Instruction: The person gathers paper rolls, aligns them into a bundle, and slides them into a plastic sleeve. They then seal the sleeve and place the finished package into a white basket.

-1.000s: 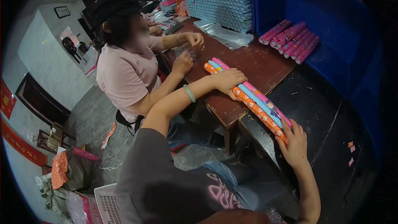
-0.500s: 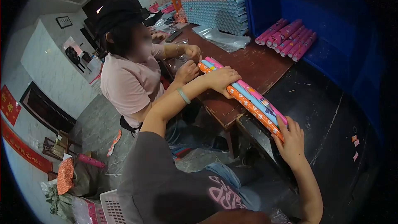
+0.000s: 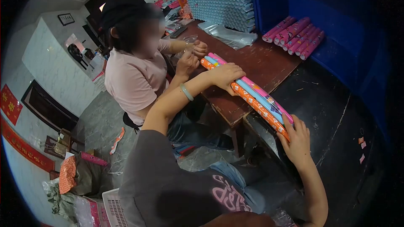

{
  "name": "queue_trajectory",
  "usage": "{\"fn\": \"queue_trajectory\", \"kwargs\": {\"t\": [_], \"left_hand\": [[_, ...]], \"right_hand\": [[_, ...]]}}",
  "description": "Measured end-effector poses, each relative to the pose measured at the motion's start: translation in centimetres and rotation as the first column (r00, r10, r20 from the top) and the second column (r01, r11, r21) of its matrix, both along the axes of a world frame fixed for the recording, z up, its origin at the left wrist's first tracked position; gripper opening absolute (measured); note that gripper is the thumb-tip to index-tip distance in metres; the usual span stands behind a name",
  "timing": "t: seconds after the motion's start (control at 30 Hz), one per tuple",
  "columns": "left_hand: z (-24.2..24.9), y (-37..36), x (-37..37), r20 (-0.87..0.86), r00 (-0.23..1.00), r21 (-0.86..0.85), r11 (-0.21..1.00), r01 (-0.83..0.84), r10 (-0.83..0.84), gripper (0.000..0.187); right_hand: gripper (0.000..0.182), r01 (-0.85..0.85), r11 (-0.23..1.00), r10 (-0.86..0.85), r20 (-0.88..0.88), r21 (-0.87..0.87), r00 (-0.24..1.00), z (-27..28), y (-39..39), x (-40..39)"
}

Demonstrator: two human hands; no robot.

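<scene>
While the bundle of wrapping-paper rolls (image 3: 248, 94) lies slantwise across the wooden table (image 3: 269, 61), running from 10 o'clock down to 4 o'clock, both hands clamp it. The left hand (image 3: 227, 77) presses flat over the upper end, fingers curled round the rolls, and the right hand (image 3: 298, 141) cups the lower end at the table's edge. Compared to a second ago, not much differs: the bundle sits a touch higher in view. A co-worker in a pink shirt (image 3: 134, 80) sits at 10 o'clock.
</scene>
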State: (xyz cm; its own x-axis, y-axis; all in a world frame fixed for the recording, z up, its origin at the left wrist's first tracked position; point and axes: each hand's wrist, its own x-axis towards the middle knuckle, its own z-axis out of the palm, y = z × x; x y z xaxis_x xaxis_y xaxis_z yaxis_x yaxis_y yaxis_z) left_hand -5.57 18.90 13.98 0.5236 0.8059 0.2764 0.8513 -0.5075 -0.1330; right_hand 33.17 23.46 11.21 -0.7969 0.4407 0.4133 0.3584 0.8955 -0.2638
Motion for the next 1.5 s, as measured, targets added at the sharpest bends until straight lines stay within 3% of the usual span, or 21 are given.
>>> {"fn": "queue_trajectory", "kwargs": {"t": [0.67,1.5], "left_hand": [[-0.1,0.3,-0.2,-0.004,1.000,0.016,1.000,0.011,-0.011,0.065],[1.7,-0.8,0.7,-0.071,0.994,-0.014,0.996,-0.090,0.089,0.065]], "right_hand": [[0.055,-0.005,0.999,0.004,0.026,0.040,1.000,0.2,-0.1,-0.2],[0.053,-0.031,0.997,0.030,0.016,0.066,0.999,-0.3,1.2,-0.2]]}}
